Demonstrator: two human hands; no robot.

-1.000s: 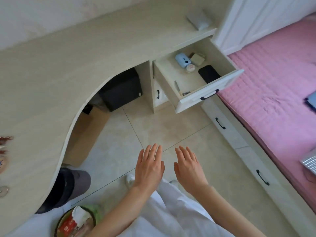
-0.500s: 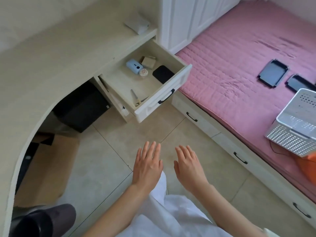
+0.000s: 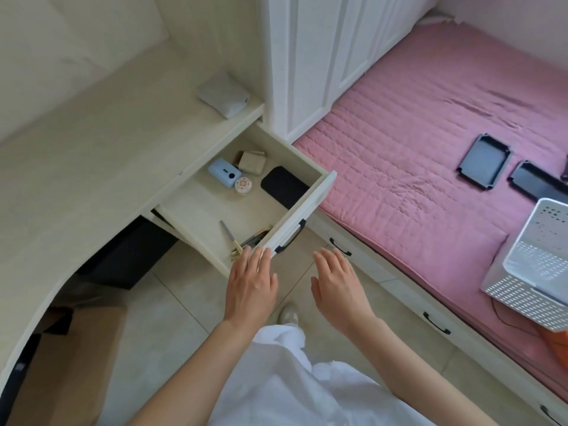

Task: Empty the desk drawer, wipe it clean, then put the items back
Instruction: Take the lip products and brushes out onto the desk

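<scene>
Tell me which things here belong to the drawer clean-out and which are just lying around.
Job: drawer, blue gadget, round tin, black pad, tan pouch, pens, gray cloth.
Lying about: black trays, white basket, cardboard box.

Your desk (image 3: 101, 167) carries one folded grey cloth (image 3: 222, 95) at its far end, just above the open drawer (image 3: 310, 207). To your right, the pink bed (image 3: 399, 167) holds two dark trays (image 3: 484, 161) side by side and a white perforated basket (image 3: 534, 265) (tipped on its side). A cardboard box (image 3: 70, 358) sits on the tiled floor (image 3: 172, 302) under the desk.
</scene>
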